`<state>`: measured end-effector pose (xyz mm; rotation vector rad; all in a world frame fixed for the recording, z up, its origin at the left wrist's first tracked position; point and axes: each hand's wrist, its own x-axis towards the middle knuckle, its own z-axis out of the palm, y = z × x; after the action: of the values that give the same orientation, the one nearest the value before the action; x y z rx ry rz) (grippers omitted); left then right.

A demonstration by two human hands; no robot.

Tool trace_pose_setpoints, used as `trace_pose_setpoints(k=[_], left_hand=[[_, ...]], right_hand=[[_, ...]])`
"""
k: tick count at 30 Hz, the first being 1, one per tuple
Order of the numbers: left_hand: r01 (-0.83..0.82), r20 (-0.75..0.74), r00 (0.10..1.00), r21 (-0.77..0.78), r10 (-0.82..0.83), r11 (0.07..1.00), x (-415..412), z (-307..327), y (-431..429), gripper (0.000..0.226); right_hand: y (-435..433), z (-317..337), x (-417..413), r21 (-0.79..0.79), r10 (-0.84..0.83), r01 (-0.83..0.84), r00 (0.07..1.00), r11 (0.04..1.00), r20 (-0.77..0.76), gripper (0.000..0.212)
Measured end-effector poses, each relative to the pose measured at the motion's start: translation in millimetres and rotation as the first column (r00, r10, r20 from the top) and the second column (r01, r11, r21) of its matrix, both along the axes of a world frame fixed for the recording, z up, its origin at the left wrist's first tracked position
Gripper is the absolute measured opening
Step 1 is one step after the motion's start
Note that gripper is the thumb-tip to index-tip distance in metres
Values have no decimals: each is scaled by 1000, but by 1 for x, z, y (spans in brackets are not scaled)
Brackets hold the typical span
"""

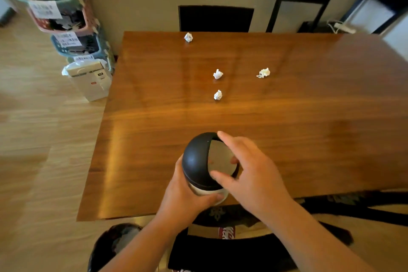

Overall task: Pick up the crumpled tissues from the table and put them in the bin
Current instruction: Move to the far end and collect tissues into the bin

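A small bin (196, 161) with a black domed lid and a grey swing flap stands near the front edge of the wooden table (309, 139). My left hand (185, 199) wraps around its pale body from the left. My right hand (249, 168) hovers over the flap with its fingers spread, fingertips touching the lid. Several crumpled white tissues lie farther back: one (218, 95) nearest, one (218, 74) just behind it, one (263, 73) to the right, one (188, 37) by the far edge.
Dark chairs (215, 19) stand behind the table against the wall. Stacked plastic baskets (66, 28) and a white box (90, 79) sit on the wooden floor at the left. A dark round bin (114, 245) stands on the floor at the lower left.
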<state>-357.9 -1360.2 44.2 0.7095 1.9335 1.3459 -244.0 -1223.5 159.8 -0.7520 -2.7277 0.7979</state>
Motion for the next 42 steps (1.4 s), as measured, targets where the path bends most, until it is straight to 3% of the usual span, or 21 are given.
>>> trace_pose_setpoints(k=[3,6,15,20,25,33,38,42], left_hand=[[10,-3,1000,-1,-10,1000,4,3,12,109],[0,-8,1000,-13,0,1000,7,0,31,111],[-104,-14,995,-80,103,991,-3,-29,150,114],[-185,-21,983,-70,184,980,-15,-44,228,115],[-256,-14,967,-52,255,965,-24,-52,282,116],[-317,-86,946,-57,312,947,-30,-61,300,115],[-330,-64,943,-80,326,941,-22,-65,291,118],[-331,-33,944,-101,329,938,-9,-62,274,121]], right_hand=[[20,-3,21,-61,-111,104,985,993,-134,75],[48,-9,33,14,-136,143,967,990,-217,55],[245,-109,23,-237,-261,312,939,920,224,23],[373,-168,-31,-222,-310,392,892,893,329,38],[461,-196,-103,-149,-379,428,884,891,273,62],[510,-210,-178,29,-389,399,873,916,294,64],[508,-219,-176,69,-302,294,915,953,268,22],[476,-220,-147,115,-246,227,948,967,200,16]])
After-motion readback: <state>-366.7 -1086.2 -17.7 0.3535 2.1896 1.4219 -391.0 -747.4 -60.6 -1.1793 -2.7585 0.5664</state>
